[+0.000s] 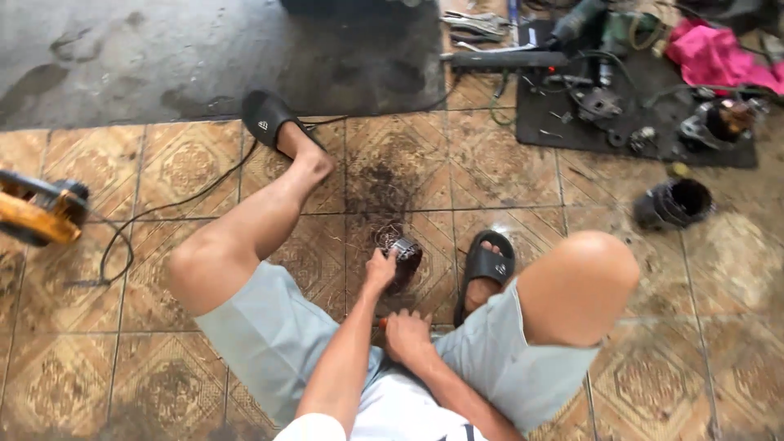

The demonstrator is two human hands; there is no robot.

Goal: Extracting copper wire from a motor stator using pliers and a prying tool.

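While the person sits on the patterned tile floor (204,163) with legs spread, the left hand (380,268) curls its fingers over the top of a round motor stator (402,255) (copper windings look frayed around it), which stands on the floor between the knees, just beside the right foot's black slide sandal (487,265). Close to the body, the right hand (407,336) is closed around a small tool with an orange handle (381,323), mostly hidden. A black cable (175,204) runs toward a yellow power tool (37,208) at far left. A black mat (637,106) at upper right carries motor parts and a pink rag (714,55).
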